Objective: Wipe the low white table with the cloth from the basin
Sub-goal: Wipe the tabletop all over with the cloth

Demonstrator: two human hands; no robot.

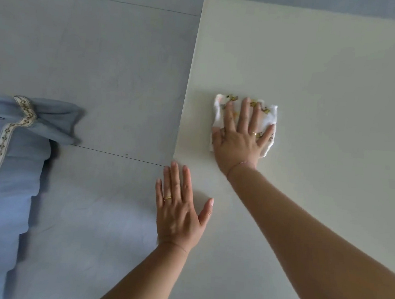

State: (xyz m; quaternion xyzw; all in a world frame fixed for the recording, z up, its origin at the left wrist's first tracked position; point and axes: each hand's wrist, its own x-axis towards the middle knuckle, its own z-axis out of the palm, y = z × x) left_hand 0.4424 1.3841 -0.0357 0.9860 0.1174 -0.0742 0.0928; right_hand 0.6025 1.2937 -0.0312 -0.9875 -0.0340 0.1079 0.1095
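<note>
— Item one, the right hand [240, 136]?

— I log it flat and spread, palm down, fingers fanned wide, pressing on the cloth [243, 122]. Nothing is pinched or gripped; the palm and fingers simply lie on top. A ring shows on one finger, a thin bracelet at the wrist.

— The cloth itself?

— White, folded into a rough square, with small yellow-brown prints. It lies on the low white table [331, 78], near the table's left edge. My view gives only its far and side margins; the middle and near part are under the hand.

— Item two, the left hand [181, 210]?

— Open as well, fingers straight and close together, thumb out to the side, holding nothing. It sits at the table's left edge, thumb over the tabletop, fingers partly past the edge above the grey tiled floor [92, 55]. I cannot tell whether the palm presses down or hovers. A gold ring on one finger.

— Anything cut off?

— The table runs out of frame right and bottom. A blue fabric with patterned trim [5, 155] is cropped at the left; I cannot make out what it belongs to.
</note>
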